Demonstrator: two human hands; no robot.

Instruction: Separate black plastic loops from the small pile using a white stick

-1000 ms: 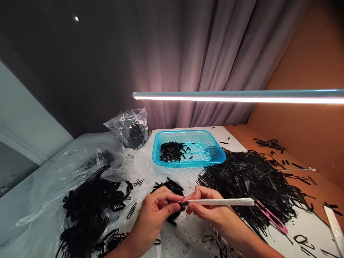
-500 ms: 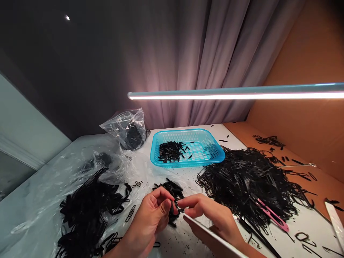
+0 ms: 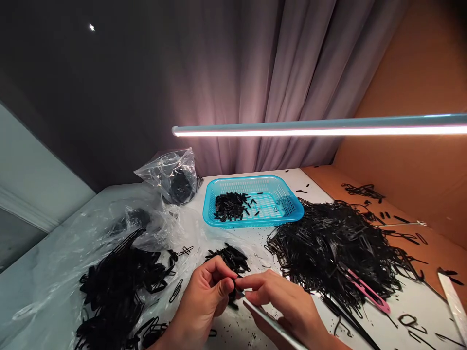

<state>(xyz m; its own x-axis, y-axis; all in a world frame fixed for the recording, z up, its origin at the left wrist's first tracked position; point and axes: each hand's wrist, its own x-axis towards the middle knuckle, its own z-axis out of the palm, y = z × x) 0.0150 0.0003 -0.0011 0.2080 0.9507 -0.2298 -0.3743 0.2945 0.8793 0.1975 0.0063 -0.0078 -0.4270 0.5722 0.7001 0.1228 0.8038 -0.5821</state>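
Observation:
My left hand (image 3: pixel 205 300) is closed in a pinch on a small black piece at the lower middle. My right hand (image 3: pixel 283 300) grips a thin white-edged tool (image 3: pixel 272 322), whose pointed metal tip reaches the black piece between the two hands. The fingertips of both hands nearly meet. Just behind them lies a small pile of short black pieces (image 3: pixel 231 257). Farther back, a blue basket (image 3: pixel 255 222) holds more short black pieces (image 3: pixel 230 206) on its left side.
Black looped pieces form a large heap (image 3: pixel 339 243) at right, with a pink cutter (image 3: pixel 367 290) on it. Another black heap (image 3: pixel 113 287) lies on clear plastic at left. A plastic bag (image 3: pixel 175 177) stands behind it. A lit tube lamp (image 3: pixel 310 131) crosses above.
My right hand has moved slightly left, closer to my left hand. The tool's tip has come up to the black piece.

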